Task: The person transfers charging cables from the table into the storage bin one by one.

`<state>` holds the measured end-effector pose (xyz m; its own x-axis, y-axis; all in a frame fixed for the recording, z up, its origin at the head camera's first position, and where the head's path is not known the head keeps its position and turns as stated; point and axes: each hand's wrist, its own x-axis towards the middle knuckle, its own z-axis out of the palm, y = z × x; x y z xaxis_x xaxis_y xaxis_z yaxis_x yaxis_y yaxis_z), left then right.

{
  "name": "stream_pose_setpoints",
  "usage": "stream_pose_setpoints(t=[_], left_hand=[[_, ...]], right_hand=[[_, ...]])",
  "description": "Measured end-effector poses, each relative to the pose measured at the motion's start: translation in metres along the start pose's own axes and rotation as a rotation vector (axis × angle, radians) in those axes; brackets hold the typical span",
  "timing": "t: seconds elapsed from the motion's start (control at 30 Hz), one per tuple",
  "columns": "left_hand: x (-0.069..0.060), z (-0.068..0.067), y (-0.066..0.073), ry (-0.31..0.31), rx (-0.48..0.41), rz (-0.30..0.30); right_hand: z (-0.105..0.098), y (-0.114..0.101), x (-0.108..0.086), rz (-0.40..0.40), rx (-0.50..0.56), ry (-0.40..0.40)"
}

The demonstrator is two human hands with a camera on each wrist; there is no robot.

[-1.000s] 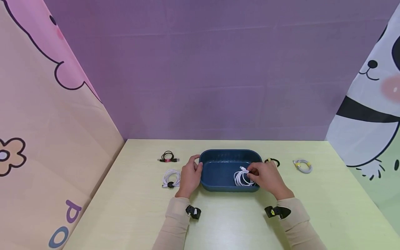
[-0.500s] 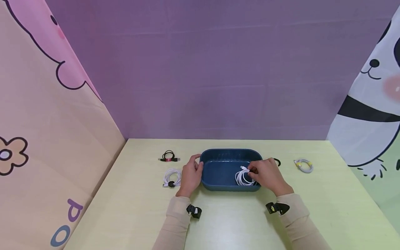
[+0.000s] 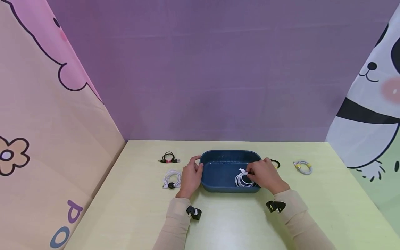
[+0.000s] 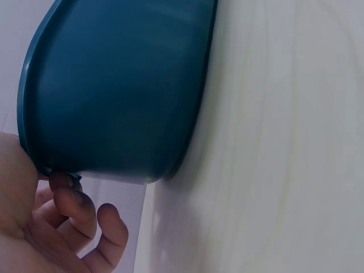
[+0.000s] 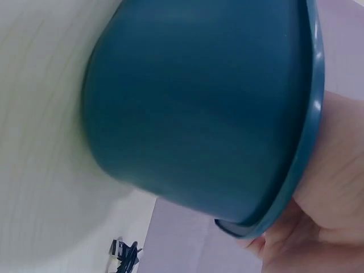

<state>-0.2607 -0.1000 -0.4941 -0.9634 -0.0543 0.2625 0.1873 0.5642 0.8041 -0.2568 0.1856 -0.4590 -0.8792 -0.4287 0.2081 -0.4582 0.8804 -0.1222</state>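
A dark blue rectangular box (image 3: 215, 173) stands on the table between both hands. My left hand (image 3: 190, 177) holds its left end; in the left wrist view the fingers (image 4: 74, 207) curl beside the rim. Inside the box, at the right, lies a coiled white cable (image 3: 240, 180) with a white plug end. My right hand (image 3: 265, 176) reaches over the right rim and pinches this cable near a dark tie. In the right wrist view, the box wall (image 5: 199, 102) hides the fingertips and the cable.
Left of the box lie a black cable (image 3: 169, 160) with a red tie and a coiled white cable (image 3: 170, 173) with a black tie. Behind my right hand a black cable (image 3: 276, 162) partly shows. Farther right is a pale cable (image 3: 307, 171) with yellow ties.
My right wrist and forearm have shifted slightly, while the fingers stay at the white cable in the box. The left hand and box keep their places.
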Motion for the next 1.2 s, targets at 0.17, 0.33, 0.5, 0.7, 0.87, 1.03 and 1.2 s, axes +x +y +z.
stream_pose_setpoints(t=[0.17, 0.33, 0.5, 0.7, 0.87, 1.03, 1.2], left_hand=[[-0.0009, 0.0, -0.0008, 0.0, -0.001, 0.001], [-0.0008, 0.0004, -0.0003, -0.002, -0.003, -0.01], [-0.0009, 0.0011, -0.0001, -0.002, -0.01, -0.007], [-0.0004, 0.0016, -0.0015, -0.009, 0.002, -0.016], [-0.0001, 0.0019, -0.0021, -0.002, 0.002, -0.011], [-0.0004, 0.0014, -0.0011, 0.0, -0.002, -0.017], [0.0002, 0.0008, -0.0008, -0.007, -0.007, -0.033]], right_hand=[[0.0021, -0.0009, 0.0032, 0.008, -0.025, -0.022], [0.0021, -0.0029, 0.0044, 0.03, -0.052, -0.053], [0.0005, -0.0048, 0.0049, 0.039, -0.07, -0.076], [0.0021, -0.0057, 0.0054, 0.035, -0.073, -0.079], [0.0044, -0.0055, 0.0069, 0.015, -0.063, -0.084], [0.0054, -0.0061, 0.0077, 0.002, -0.067, -0.095], [0.0051, -0.0064, 0.0081, 0.005, -0.073, -0.097]])
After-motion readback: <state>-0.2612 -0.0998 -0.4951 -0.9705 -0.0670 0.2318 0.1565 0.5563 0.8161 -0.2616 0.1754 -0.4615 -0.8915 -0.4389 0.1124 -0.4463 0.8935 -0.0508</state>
